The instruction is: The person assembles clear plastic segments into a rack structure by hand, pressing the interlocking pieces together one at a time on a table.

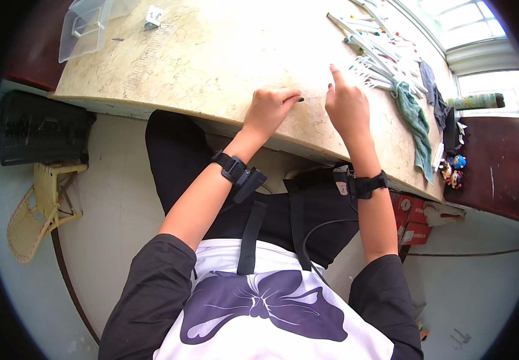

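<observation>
My left hand (269,109) is over the near part of the marble-patterned tabletop (211,66). Its thumb and fingers are pinched together on a small dark piece (301,99), whose end pokes out; its kind is too small to make out. To the right, my right hand (348,110) is apart from the left one. Its index finger stretches away from me, the thumb stands off from it, and I see nothing held there. The nearest things to it are several white hangers (370,73) on the tabletop.
White rods (367,45) and pens lie at the far right, beside a green cloth (414,120) and a grey cloth (430,81). A clear plastic bin (85,36) stands far left, near a small packet (153,17). Small figurines (453,171) sit by the right edge.
</observation>
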`<state>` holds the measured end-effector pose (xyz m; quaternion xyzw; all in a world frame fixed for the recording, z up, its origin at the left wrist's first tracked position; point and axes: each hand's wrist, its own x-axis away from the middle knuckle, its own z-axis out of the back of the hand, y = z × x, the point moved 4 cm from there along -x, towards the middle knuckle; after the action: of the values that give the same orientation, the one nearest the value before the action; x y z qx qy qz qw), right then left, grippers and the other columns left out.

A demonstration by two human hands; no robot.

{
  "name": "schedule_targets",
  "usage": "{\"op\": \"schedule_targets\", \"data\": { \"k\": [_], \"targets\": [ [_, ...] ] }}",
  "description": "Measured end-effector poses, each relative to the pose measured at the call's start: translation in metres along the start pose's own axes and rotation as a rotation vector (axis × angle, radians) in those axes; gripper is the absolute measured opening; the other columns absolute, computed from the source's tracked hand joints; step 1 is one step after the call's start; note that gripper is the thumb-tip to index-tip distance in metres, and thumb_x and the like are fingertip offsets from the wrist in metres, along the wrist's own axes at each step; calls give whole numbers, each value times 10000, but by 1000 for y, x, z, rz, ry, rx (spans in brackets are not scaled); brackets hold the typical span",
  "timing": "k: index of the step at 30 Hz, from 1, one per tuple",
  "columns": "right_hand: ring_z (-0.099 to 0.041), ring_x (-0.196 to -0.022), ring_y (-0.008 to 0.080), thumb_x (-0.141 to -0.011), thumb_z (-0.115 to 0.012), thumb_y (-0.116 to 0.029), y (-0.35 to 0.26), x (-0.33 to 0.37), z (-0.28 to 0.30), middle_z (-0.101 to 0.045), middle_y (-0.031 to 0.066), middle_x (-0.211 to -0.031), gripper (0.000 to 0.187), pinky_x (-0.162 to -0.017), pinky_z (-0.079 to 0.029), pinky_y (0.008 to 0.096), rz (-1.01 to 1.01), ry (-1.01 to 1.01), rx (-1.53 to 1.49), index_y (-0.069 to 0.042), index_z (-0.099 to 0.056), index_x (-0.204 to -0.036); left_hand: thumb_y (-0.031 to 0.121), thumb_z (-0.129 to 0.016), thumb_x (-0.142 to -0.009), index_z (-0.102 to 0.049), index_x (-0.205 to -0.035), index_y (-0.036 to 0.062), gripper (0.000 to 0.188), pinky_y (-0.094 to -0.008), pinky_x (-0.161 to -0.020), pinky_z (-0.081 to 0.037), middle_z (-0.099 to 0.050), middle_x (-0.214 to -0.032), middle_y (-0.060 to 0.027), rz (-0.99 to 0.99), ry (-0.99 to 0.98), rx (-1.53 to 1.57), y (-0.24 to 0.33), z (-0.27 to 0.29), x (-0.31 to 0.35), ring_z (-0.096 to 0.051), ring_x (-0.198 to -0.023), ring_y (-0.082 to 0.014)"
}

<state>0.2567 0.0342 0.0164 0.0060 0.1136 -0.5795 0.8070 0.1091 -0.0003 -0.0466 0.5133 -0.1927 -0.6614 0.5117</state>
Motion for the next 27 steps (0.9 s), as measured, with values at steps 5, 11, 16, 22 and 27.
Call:
{"op": "schedule_targets", "data": {
  "k": [5, 11, 16, 22, 27],
  "targets": [
    [-631, -516, 309, -841, -497, -87, 4, 8, -16, -613, 159, -570, 483, -523, -517, 402, 24, 41, 114, 2, -503, -1316, 79, -702, -777, -727, -881, 27, 119, -320, -588, -479, -660, -727, -126, 10, 3, 22, 2, 1, 0, -624, -633, -250],
    [-579, -448, 301, -933, -504, -153, -3, 14, -14, -562, 164, -511, 452, -473, -472, 400, 29, 161, 62, -47, -462, -1370, 45, -698, -776, -726, -881, 19, 111, -304, -587, -483, -675, -748, -120, 0, 94, 3, 2, 5, 1, -630, -636, -236],
    [-545, -399, 267, -946, -486, -142, -22, 22, 20, -533, 129, -478, 423, -447, -441, 379, 51, 219, -259, 8, -470, -1341, 7, -704, -783, -724, -883, -9, 103, -264, -577, -490, -696, -771, -118, 37, 180, -33, -4, 40, 4, -654, -646, -171],
    [-615, -496, 237, -964, -468, -132, -1, 13, 39, -603, 125, -574, 227, -492, -457, 319, -144, 419, -739, -3, -628, -1057, 0, -701, -779, -724, -908, -13, 132, -248, -567, -475, -698, -761, -111, 70, -45, -23, -24, 61, 3, -638, -620, -147],
    [-656, -875, 300, -965, -485, -206, -4, -29, 57, -663, 215, -919, 308, -784, -492, 365, 30, 539, -645, 37, -612, -1106, 50, -719, -776, -731, -866, 7, 101, -275, -558, -495, -699, -767, -121, 56, -106, -52, -23, 54, -5, -647, -590, -192]
  ]
}}
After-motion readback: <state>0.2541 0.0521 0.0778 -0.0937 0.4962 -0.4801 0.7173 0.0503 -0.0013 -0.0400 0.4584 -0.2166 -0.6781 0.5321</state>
